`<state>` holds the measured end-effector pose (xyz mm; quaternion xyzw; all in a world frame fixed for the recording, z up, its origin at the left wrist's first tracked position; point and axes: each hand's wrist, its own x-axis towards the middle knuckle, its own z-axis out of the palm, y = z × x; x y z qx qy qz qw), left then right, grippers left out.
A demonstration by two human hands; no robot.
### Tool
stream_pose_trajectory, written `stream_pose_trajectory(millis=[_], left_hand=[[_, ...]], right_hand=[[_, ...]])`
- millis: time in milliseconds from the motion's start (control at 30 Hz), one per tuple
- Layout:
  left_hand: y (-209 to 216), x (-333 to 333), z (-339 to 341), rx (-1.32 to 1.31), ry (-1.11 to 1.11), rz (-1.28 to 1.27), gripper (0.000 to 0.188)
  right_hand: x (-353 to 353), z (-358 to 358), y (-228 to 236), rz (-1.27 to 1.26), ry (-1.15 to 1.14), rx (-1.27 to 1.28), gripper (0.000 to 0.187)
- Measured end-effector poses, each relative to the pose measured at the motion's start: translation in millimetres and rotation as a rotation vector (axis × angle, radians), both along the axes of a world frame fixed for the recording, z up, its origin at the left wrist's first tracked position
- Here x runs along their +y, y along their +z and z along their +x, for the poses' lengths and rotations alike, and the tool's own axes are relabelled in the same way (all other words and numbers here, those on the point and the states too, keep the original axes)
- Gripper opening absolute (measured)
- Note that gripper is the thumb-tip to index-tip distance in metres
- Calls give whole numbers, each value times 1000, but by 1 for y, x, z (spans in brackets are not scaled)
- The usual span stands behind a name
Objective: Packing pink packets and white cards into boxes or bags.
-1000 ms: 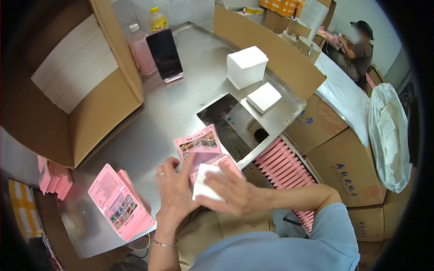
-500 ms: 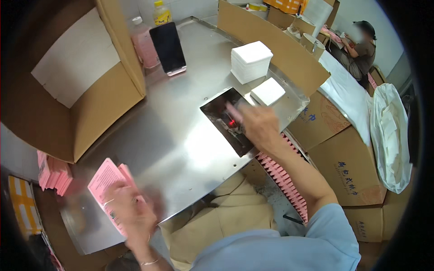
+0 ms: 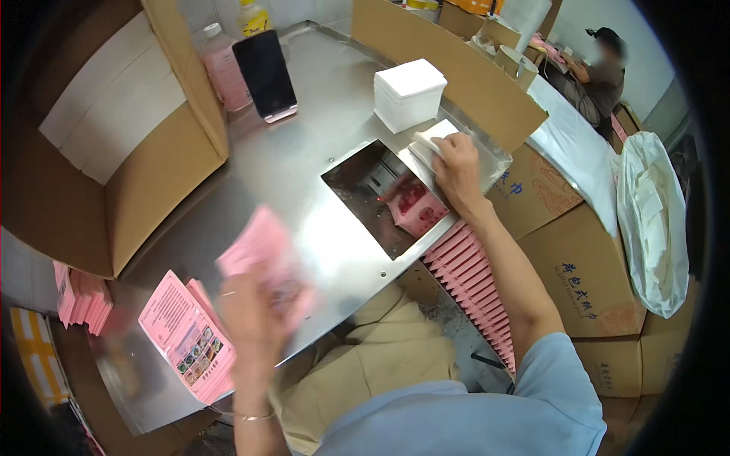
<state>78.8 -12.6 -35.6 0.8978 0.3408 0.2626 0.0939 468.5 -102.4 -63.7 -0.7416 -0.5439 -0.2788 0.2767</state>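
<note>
My left hand (image 3: pixel 251 308), smeared by motion, is closed on a pink printed paper packet (image 3: pixel 262 239) above the steel table. Beside it lies a pile of similar pink packets (image 3: pixel 182 342) with text and small pictures. At the right, my right hand (image 3: pixel 458 167) pinches the near edge of some folded white napkins (image 3: pixel 438 131). A taller stack of white napkins (image 3: pixel 411 95) stands just behind. Between the hands, a dark rectangular opening (image 3: pixel 356 182) in the table shows a small red light and a pink packet (image 3: pixel 418 209) inside, tilted.
A large open carton (image 3: pixel 163 167) stands at the left, with pink packets (image 3: pixel 82 304) below it. A phone (image 3: pixel 265 72) on a stand and bottles (image 3: pixel 223 68) are behind. Pink packets (image 3: pixel 471 277) line up below the table's right edge, near cartons (image 3: pixel 585 273). Another person (image 3: pixel 604 80) sits far right.
My left hand has moved right from the pink pile with one packet. My right hand has gone from the opening up to the napkins. A pink packet now shows inside the opening.
</note>
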Motion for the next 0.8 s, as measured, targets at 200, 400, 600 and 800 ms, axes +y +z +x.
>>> stream_pose_trajectory(millis=[200,400,600,800], left_hand=[[-5,-29,56,-158,-280,-297,43],[5,-32,61,11,-121,-109,72],[-6,-30,59,97,36,-22,83],[9,-39,69,176,60,11,58]], right_hand=[[1,-112,25,73,511,-7,41],[1,-164,14,-245,512,-131,29],[8,-174,34,-345,656,52,22],[-10,-30,17,-229,-159,-7,41]])
